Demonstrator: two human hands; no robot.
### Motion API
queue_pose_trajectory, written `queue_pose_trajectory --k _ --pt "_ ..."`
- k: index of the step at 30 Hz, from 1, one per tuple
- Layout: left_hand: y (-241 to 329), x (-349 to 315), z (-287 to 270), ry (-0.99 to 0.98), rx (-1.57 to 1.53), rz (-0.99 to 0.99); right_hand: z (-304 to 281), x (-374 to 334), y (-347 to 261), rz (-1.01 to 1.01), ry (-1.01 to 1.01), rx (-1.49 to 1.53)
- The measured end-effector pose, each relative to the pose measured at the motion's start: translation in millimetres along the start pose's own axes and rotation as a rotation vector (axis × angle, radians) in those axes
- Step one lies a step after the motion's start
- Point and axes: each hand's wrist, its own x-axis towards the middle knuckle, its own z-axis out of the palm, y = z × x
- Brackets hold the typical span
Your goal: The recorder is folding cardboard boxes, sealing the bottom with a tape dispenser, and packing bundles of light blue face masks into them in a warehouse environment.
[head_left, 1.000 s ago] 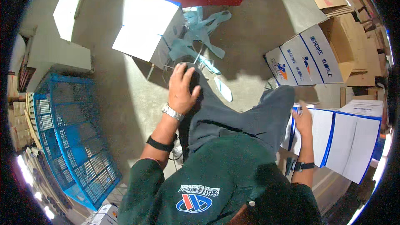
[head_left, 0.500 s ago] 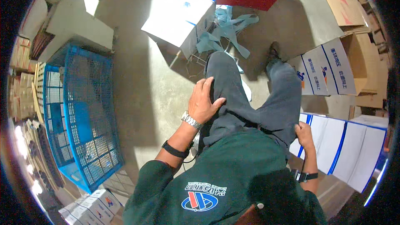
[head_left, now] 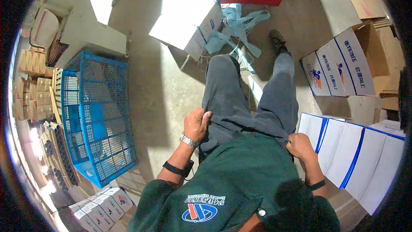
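My left hand (head_left: 196, 125) is closed at the outer side of my left thigh, its fingers curled in against the dark grey trousers (head_left: 223, 99). Folds in the cloth run toward it, and it appears to pinch the fabric. Opposite, my right hand (head_left: 300, 146) makes a fist on the trousers near the right hip, its fingertips mostly hidden against the cloth. Beyond my knees lie pale blue plastic strips (head_left: 244, 25) in a loose tangle, beside a white carton (head_left: 184, 19) with blue edges.
A blue mesh crate cart (head_left: 105, 116) stands at the left. White cartons with blue bands (head_left: 339, 146) are stacked close at my right, with an open printed carton (head_left: 343, 66) beyond them. Cardboard tubes (head_left: 58, 154) and more cartons (head_left: 105, 208) are at the far left and lower left.
My left hand has gone from lying spread on the thigh to curling closed at its side. My right hand has shifted inward toward the hip. The view has tilted a little.
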Motion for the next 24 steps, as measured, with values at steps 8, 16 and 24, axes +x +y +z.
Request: queue_pose_trajectory --k 8,16,24 --pt "29 -15 -23 -0.139 0.039 0.101 -7 3 14 -0.039 -0.018 -0.057" --pt "30 -27 -72 -0.175 -0.056 -0.002 -19 4 9 -0.065 -0.048 -0.107" --pt "39 70 -138 0.2 -0.115 0.133 -79 41 -16 -0.193 0.209 0.106"
